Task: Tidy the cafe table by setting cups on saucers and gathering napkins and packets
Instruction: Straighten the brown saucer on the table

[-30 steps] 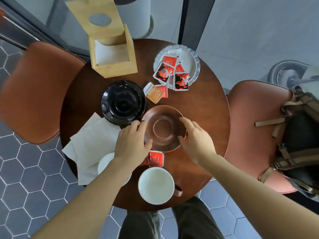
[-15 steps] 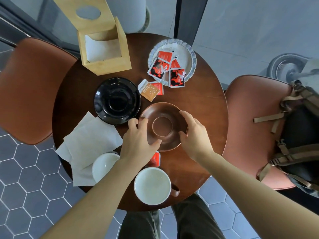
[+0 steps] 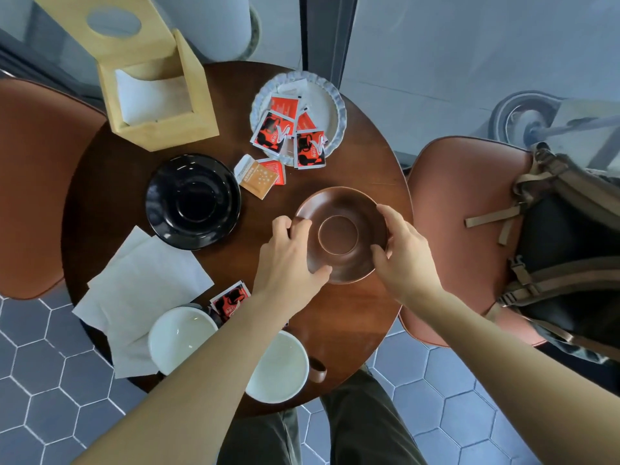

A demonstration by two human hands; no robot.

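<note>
With our left hand [image 3: 288,260] and right hand [image 3: 401,255] curled around the brown saucer [image 3: 339,234], we should keep it level and set it down gently.

A single wide-angle camera sits on the person's head and looks almost straight down at a round table [image 3: 335,330]. The whole tabletop fits in view, close enough that both forearms run in from the bottom edge. Chairs [image 3: 43,182] bend outward at the left and right sides, a sign of the wide lens. The floor [image 3: 43,391] shows below, and the person's legs [image 3: 362,431] at bottom centre.
</note>
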